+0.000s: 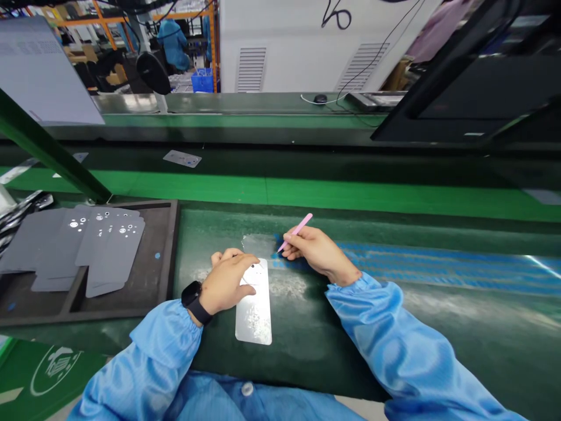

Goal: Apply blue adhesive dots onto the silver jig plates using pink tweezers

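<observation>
A pale, shiny phone back panel (256,316) lies on the green bench in front of me. My left hand (228,279), with a black watch at the wrist, holds it at its upper left, the thumb resting on its face and the other fingers bent over its top end. Pink tweezers (300,225) are pinched between the thumb and fingers of my right hand (318,251). Their tip points down at small blue stickers (276,262) just right of the panel's top; whether one is gripped is too small to tell. Long rows of blue strips (416,269) run rightward.
To the left, a dark tray (173,263) holds several grey phone back panels (116,251). Another panel (183,158) lies on the dark strip beyond the green band. A green post (52,152) slants at left; a black monitor-like unit (477,88) overhangs the far right.
</observation>
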